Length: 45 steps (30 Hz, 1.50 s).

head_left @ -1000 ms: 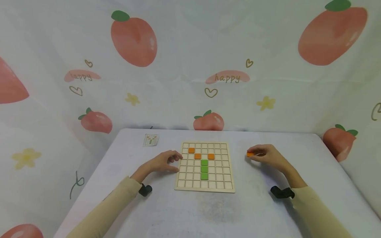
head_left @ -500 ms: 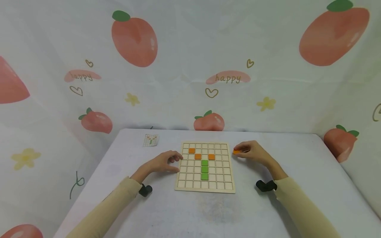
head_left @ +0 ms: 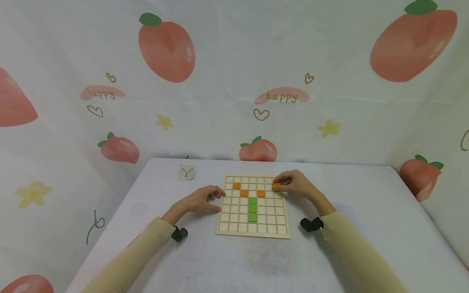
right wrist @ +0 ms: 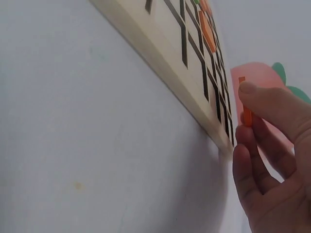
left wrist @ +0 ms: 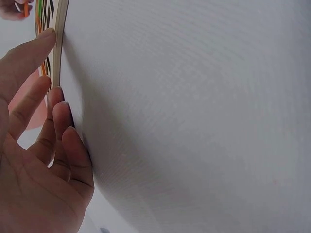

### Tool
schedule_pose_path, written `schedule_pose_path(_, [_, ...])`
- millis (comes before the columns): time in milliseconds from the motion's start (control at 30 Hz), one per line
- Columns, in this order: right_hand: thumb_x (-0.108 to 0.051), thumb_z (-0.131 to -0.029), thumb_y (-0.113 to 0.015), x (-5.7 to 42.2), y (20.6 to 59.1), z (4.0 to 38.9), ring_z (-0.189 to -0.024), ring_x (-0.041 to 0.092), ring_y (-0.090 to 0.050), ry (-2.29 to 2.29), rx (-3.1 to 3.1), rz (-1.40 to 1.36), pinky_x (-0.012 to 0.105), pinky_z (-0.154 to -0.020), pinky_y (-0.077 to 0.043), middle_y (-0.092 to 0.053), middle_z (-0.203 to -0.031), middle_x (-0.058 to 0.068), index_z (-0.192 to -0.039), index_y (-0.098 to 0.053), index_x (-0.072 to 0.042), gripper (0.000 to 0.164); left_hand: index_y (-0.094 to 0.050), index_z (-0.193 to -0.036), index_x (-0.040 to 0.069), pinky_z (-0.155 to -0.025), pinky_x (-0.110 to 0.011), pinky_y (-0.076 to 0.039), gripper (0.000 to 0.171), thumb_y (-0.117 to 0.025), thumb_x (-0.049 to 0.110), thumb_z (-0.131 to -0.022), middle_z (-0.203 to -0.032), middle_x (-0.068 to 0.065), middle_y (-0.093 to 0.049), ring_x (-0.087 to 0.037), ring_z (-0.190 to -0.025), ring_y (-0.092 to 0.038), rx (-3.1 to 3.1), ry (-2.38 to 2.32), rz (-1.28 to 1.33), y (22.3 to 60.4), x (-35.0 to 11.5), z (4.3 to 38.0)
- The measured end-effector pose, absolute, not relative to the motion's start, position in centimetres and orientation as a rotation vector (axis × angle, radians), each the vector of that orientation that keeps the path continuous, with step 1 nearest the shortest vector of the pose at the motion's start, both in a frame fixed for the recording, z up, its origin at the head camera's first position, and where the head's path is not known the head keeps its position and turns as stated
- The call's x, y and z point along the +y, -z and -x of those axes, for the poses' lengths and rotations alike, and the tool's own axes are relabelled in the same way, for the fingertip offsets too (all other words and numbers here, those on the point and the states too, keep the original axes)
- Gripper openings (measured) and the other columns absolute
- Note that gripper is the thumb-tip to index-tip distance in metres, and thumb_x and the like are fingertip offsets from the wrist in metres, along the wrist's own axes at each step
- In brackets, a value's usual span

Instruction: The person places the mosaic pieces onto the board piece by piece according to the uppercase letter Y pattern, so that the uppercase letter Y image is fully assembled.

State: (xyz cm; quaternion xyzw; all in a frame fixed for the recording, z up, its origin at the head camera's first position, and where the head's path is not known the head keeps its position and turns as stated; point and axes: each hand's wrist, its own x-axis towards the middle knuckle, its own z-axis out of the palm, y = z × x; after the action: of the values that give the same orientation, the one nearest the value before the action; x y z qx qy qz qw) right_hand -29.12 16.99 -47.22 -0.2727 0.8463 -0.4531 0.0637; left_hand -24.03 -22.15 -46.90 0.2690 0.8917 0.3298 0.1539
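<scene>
A light wooden grid board (head_left: 253, 234) lies flat on the table. Three green tiles (head_left: 252, 209) stand in a column in its middle cells, and three orange tiles (head_left: 244, 193) sit in cells above them. My right hand (head_left: 298, 186) pinches another orange tile (right wrist: 248, 116) between thumb and fingers, over the board's upper right corner. At the board's left edge rests my left hand (head_left: 200, 200), its thumb and fingertips at the wooden rim, with the fingers loosely bent and nothing gripped.
A small paper card (head_left: 186, 172) printed with a coloured grid pattern lies at the table's back left. The white table (head_left: 234, 264) meets a fruit-printed curtain (head_left: 212, 122) behind it. Both wrists carry black camera bands.
My right hand has moved left with the orange tile, from the table beside the board to above its upper right corner. The left hand has stayed put.
</scene>
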Motion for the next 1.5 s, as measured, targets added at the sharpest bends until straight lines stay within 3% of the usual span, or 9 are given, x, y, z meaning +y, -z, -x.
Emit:
schedule_pose_path(400, [-0.006,-0.083,-0.084,14.8,47.2,29.7,-0.091,0.021,-0.066,1.313,2.542,0.775,0.039,-0.084,-0.053,-0.073,-0.102,0.006,-0.104,-0.077,-0.001,0.022,-0.063,-0.127,0.009,-0.092,-0.038,-0.047,0.046,-0.083,0.017,-0.087,-0.111,0.001,-0.059,-0.019,-0.099,-0.054,2.554,-0.949,-0.784,47.2,-22.2,24.3])
schedule_pose_path(1500, [-0.007,-0.084,-0.084,14.1,47.3,29.6,-0.09,0.022,-0.064,1.217,2.596,0.726,0.041,-0.084,-0.052,-0.07,-0.096,0.002,-0.102,-0.076,-0.004,0.02,-0.063,-0.127,0.009,-0.092,-0.038,-0.047,0.045,-0.083,0.016,-0.087,-0.11,0.001,-0.059,-0.019,-0.099,-0.055,2.541,-0.959,-0.794,46.8,-22.2,24.1])
